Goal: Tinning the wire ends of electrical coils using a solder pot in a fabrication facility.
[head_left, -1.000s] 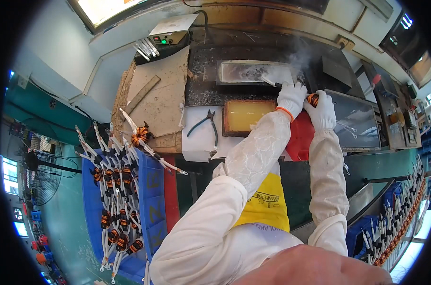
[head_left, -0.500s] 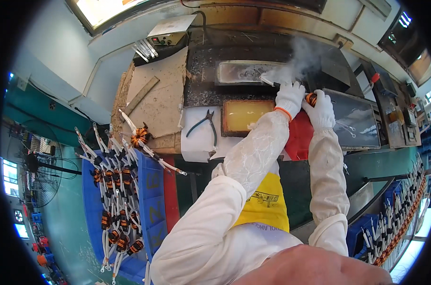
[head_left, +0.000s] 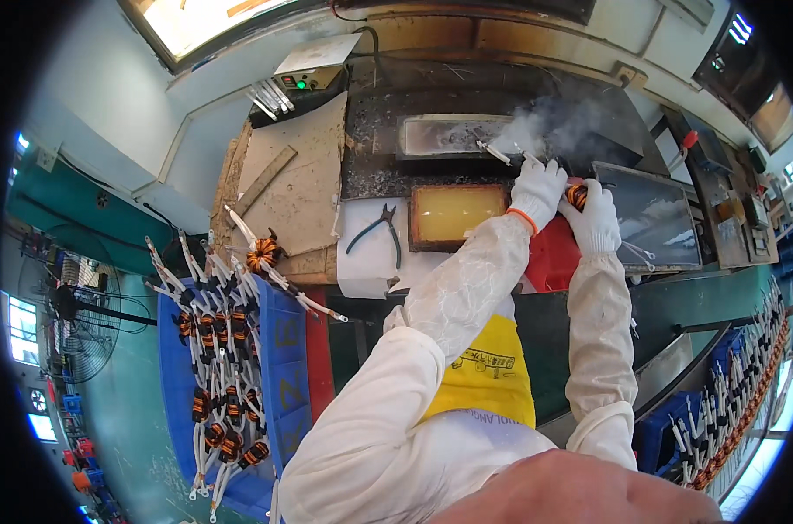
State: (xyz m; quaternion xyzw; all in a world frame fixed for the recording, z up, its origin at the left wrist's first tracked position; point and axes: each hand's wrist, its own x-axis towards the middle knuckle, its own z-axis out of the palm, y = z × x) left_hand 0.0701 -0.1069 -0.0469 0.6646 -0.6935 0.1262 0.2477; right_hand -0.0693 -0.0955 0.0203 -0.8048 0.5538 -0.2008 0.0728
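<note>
In a white glove with an orange band at the wrist, my left hand is closed around white cable leads. Their metal-tipped ends point left over the right end of the long solder pot, with smoke around them. My right hand, also gloved, grips a copper-wound ring coil close beside the left. Further leads with ring terminals hang below the right hand. Whether the tips touch the molten surface is hard to tell.
A tray of yellow fluid lies in front of the pot, with cutting pliers to its left. A blue crate holds several coils with leads; another coil rests at its top. A control box stands far left.
Both hands have drawn slightly back toward me and to the right. The lead ends over the pot have shifted, and more of them shows.
</note>
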